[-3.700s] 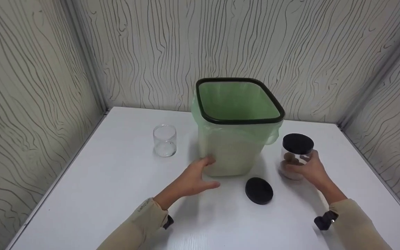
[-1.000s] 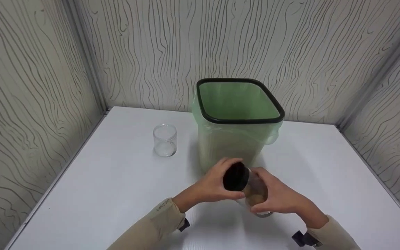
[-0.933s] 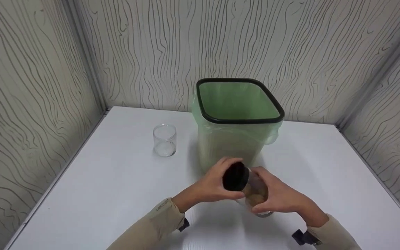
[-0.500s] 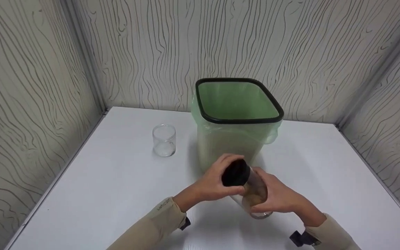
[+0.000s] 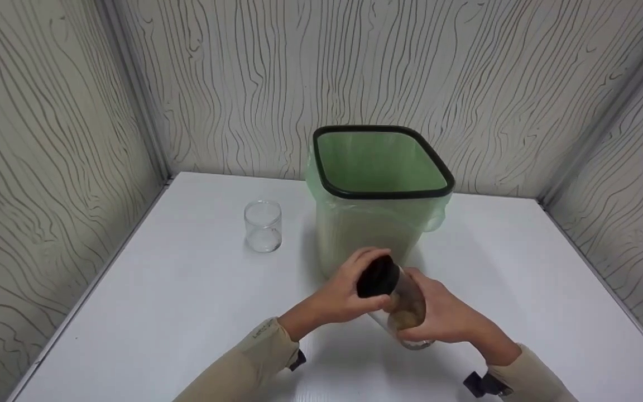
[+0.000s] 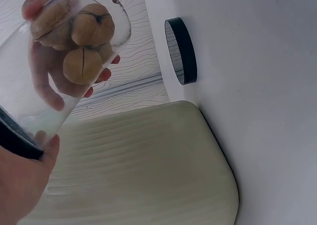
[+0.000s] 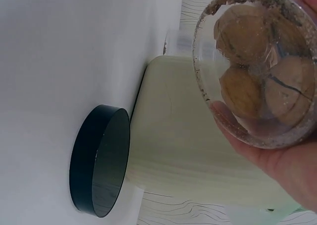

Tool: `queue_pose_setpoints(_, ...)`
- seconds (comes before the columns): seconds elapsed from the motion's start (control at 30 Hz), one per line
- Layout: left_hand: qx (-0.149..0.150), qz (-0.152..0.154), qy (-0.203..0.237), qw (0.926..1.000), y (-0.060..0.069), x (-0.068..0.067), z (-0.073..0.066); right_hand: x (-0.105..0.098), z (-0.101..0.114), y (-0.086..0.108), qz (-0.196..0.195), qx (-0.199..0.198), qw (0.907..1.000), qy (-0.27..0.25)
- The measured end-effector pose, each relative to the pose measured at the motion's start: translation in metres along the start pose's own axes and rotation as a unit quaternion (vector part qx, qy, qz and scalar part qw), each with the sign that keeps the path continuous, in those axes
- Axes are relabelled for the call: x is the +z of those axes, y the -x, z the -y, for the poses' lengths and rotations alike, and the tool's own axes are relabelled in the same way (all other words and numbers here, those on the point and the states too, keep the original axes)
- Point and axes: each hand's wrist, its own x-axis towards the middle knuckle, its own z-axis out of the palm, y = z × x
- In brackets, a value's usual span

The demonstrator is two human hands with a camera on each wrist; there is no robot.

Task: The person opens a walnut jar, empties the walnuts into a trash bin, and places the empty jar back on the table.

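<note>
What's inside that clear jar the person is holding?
Inside the jar, several round, brown, walnut-like things lie together at the bottom end. They overlap, so I can't give an exact count. From the head view, the left hand and black lid cover the jar's top.

- Jar: glossy, looks glass or plastic
- Loose lid: smooth plastic
- Bin: matt, ridged plastic
- Liner: plastic film
- Tabletop: smooth, faint sheen
- Sleeves: matt cloth
</note>
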Motion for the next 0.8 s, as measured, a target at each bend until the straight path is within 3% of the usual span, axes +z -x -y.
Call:
queue_pose_setpoints(0.17,-0.014,-0.015,-0.003,0.9998,-0.001,0.002,0.001,0.002,0.000,-0.002,-0.021,-0.009,0.9995,0.020)
queue_pose_setpoints(0.43,-0.092,-0.068,0.008,0.9935,-0.001,0.009,0.006,0.007,0.004,-0.007,-0.057,0.007,0.9947,0.085)
queue_pose_setpoints(0.63,-0.124,-0.093,0.002,0.9878,-0.002,0.011,0.002,0.010,0.003,-0.008,-0.083,-0.011,0.9884,0.127)
queue_pose_setpoints(0.8,-0.142,-0.079,-0.015,0.9866,0.003,0.009,0.000,0.012,0.000,-0.008,-0.086,-0.037,0.9840,0.151)
